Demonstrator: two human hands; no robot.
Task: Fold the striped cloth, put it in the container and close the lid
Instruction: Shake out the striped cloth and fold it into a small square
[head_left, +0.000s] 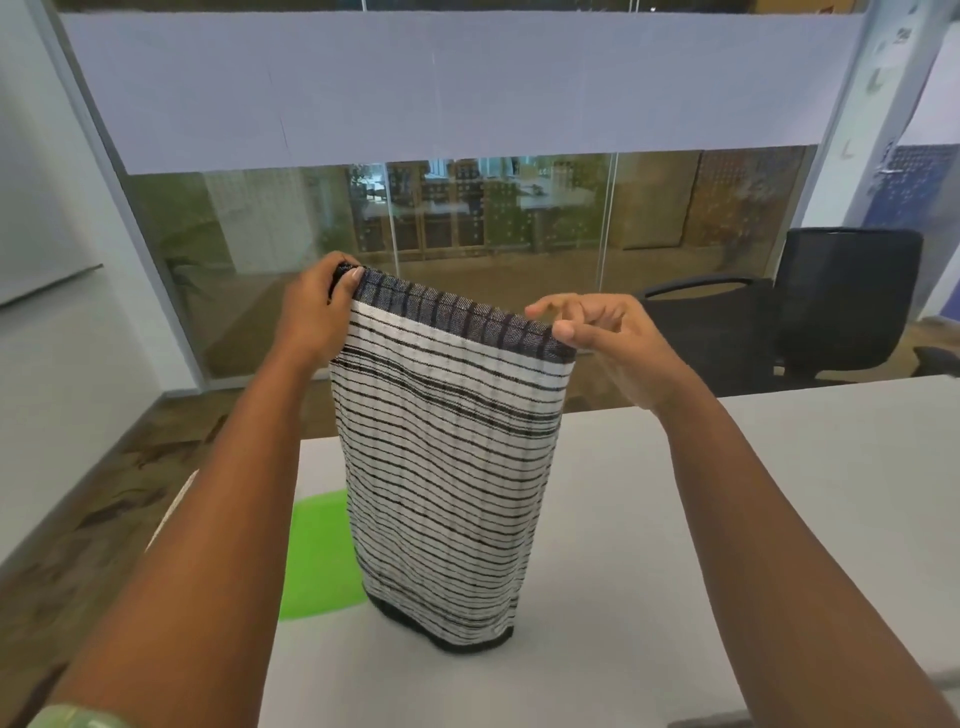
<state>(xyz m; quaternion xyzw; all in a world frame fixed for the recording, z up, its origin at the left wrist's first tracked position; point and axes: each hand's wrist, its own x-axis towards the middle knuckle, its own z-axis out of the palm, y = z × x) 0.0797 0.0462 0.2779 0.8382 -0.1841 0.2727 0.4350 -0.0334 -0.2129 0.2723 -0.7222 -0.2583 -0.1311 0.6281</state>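
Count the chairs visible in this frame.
1: a black chair at right, beyond the table, near the glass wall. A dark shape at the right edge might be another.

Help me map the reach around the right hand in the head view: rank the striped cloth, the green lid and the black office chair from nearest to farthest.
1. Striped cloth: its top corner is pinched in the right hand.
2. Black office chair: beyond the table's far edge, to the right.
3. Green lid: flat on the table, low left, partly behind the cloth.

Chair versus lid is close in depth.

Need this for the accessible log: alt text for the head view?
Two hands, left hand and right hand, hold the striped cloth up by its top corners, hanging over a grey table. A green lid lies partly behind it.
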